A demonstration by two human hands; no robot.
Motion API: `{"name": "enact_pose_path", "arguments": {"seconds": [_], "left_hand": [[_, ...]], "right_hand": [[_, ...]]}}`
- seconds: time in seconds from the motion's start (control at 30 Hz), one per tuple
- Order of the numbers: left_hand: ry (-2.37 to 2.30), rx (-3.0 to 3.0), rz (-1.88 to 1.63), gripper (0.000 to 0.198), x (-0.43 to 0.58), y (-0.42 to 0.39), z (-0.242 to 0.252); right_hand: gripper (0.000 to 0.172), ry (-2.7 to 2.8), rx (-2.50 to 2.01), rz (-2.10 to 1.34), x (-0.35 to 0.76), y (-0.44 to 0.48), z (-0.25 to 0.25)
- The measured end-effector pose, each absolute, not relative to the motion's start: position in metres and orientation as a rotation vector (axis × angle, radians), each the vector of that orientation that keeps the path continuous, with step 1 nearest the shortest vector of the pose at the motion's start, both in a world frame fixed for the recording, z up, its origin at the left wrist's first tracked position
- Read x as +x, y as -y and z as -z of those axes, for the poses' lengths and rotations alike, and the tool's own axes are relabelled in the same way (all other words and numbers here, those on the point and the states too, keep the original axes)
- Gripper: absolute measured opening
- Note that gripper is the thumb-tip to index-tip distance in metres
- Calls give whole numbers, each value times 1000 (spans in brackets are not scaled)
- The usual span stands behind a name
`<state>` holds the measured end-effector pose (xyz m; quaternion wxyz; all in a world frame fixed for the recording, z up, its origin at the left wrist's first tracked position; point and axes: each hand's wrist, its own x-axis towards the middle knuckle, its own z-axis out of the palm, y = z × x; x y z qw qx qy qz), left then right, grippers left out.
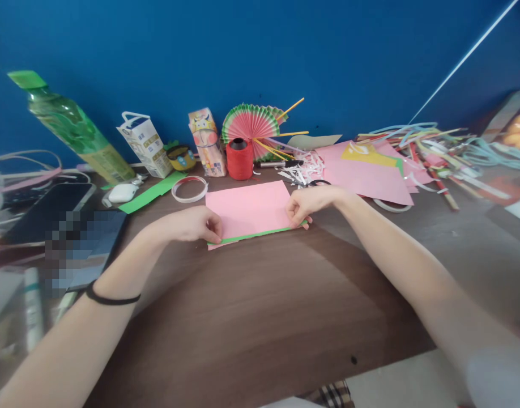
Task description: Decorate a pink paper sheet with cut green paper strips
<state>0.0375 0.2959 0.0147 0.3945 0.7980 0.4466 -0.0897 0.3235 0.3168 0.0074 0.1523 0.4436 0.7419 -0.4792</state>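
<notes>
A pink paper sheet (254, 208) with a narrow green strip (255, 233) along its near edge lies on the dark wooden table (243, 306). At the sheet's near left corner, my left hand (203, 225) pinches the edge between thumb and fingers. My right hand (305, 205) pinches the same edge at the near right corner, with fingertips partly under the paper. Just behind my right hand, the black handles of scissors (319, 183) show. A roll of tape (190, 189) lies beyond my left hand, beside a green paper strip (152, 192).
Along the blue wall stand a green bottle (79, 130), a milk carton (145, 144), a red thread spool (239, 160) and a folded watermelon-patterned fan (254, 127). More pink paper (370, 178) lies right, near piled sticks and strips (434, 156). A dark tablet-like object (111, 238) lies left.
</notes>
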Motion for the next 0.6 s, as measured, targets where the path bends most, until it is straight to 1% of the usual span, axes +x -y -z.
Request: {"name": "enact_pose_path", "arguments": {"seconds": [0.33,0.6], "left_hand": [[-1146,2054,243,10,39,-295,-13],[-1214,2033,267,10,38,-295,-13]], "right_hand": [[32,-2134,1302,1325,321,-314,-8],[31,-2126,1285,1363,323,-316,-6]]}}
